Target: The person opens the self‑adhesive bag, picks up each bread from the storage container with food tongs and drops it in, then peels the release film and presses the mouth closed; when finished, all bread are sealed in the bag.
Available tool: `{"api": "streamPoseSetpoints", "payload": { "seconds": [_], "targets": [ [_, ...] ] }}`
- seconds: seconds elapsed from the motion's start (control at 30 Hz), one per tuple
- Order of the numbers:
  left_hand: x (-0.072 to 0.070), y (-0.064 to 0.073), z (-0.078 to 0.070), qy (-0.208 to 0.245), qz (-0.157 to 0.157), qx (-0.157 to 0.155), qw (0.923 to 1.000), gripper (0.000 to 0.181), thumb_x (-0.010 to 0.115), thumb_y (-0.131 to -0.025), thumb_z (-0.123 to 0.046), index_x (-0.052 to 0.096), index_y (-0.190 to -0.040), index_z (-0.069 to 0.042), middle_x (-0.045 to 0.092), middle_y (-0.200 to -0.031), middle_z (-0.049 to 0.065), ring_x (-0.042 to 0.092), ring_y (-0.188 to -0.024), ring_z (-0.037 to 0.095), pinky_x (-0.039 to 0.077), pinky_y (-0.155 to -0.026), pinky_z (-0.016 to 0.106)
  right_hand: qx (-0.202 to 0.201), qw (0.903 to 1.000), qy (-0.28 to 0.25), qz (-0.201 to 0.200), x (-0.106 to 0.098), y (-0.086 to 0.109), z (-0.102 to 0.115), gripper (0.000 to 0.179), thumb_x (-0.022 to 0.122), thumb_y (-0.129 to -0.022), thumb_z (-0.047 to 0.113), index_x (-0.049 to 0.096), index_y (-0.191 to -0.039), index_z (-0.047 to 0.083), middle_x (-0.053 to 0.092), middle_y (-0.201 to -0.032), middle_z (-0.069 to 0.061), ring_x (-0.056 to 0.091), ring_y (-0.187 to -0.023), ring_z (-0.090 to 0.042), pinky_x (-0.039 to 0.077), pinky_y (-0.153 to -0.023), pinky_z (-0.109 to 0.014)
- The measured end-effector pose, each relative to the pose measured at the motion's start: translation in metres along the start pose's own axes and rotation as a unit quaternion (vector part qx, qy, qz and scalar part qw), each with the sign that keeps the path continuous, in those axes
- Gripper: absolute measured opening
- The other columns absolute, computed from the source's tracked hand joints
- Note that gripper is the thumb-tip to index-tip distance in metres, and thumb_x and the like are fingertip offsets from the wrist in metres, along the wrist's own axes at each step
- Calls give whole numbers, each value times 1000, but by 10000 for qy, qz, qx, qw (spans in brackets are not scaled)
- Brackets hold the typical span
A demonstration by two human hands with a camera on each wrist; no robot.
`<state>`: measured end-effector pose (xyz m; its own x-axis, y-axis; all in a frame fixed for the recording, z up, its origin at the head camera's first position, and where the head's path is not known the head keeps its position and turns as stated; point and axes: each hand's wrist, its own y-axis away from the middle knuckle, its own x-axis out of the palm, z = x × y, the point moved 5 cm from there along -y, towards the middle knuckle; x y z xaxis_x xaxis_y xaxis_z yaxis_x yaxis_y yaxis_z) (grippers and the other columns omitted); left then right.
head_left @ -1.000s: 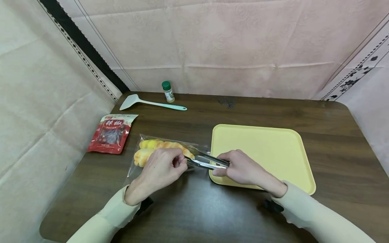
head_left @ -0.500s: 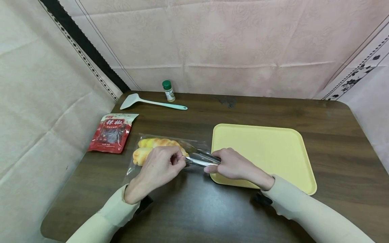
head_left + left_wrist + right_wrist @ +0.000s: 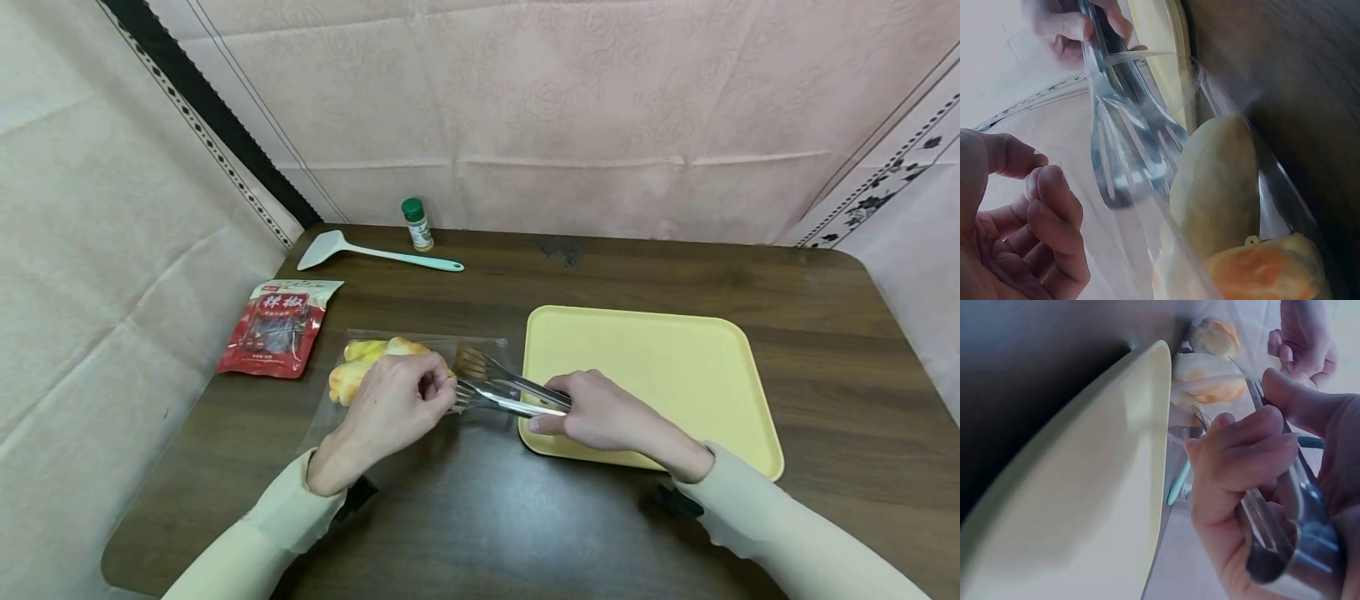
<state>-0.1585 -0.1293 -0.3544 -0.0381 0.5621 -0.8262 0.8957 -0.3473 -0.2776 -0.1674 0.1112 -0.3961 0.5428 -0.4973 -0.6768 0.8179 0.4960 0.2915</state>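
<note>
Bread rolls [image 3: 351, 377], golden and pale yellow, lie inside a clear plastic bag [image 3: 487, 342] left of the yellow tray. My left hand [image 3: 393, 404] pinches the bag's near edge between thumb and fingertips, hiding part of the bread. Metal tongs [image 3: 525, 396] are gripped in my right hand [image 3: 611, 421], over the tray's left edge. Their slotted heads point left into the bag's mouth and stand spread apart. In the left wrist view the slotted tongs [image 3: 1125, 144] are right beside a pale roll [image 3: 1219, 181], with nothing between the heads.
The yellow tray [image 3: 645, 367] lies on the right of the dark wooden table [image 3: 510, 533]. A red packet [image 3: 277, 329] lies at left. Behind it are a pale turquoise spatula [image 3: 382, 254] and a small green-capped bottle [image 3: 417, 225]. Fabric [image 3: 562, 117] hangs at the back.
The tongs first moved left into the bag, then drew back right with their heads wider apart. The bread sits slightly further left. My left hand has shifted slightly left, still pinching the bag.
</note>
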Motion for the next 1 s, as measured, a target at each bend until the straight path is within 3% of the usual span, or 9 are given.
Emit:
{"api": "streamPoseSetpoints", "payload": {
  "seconds": [0.37,0.53,0.63,0.83,1.0],
  "targets": [
    [0,-2,-2,-103,-13,74,9999,28,75,-90,-9,61,-68,-18,51,-58,-9,43,-53,3,36,-55,21,132,9989,213,-407,-13,48,-21,31,81,-96,41,74,-108,14,62,-78,4,54,-74,-12,43,-66,-27],
    [1,-1,-2,-119,16,31,9999,28,75,-90,-9,60,-68,-19,50,-58,-10,43,-53,3,36,-54,21,207,9964,216,-791,-20,76,-36,26,82,-95,43,69,-98,21,54,-71,8,48,-66,-5,39,-60,-24],
    [2,-1,-2,-134,43,34,9999,29,74,-90,-8,59,-67,-19,49,-58,-10,43,-53,2,35,-54,21,227,9929,328,-1121,-24,96,-45,25,83,-94,44,66,-93,26,50,-70,12,44,-64,-1,37,-58,-23],
    [2,0,-2,-166,64,17,9998,31,71,-91,-8,58,-66,-20,48,-57,-10,41,-53,1,35,-54,21,687,9820,502,-1688,-29,136,-68,27,83,-95,43,62,-96,28,50,-76,13,40,-65,2,33,-58,-23],
    [1,0,-2,-185,70,-5,9998,29,72,-91,-7,60,-67,-19,49,-58,-9,42,-53,1,35,-54,21,1018,9708,645,-2074,-34,164,-92,30,84,-94,42,65,-110,25,52,-79,12,41,-64,2,31,-59,-24]
  ]
}}
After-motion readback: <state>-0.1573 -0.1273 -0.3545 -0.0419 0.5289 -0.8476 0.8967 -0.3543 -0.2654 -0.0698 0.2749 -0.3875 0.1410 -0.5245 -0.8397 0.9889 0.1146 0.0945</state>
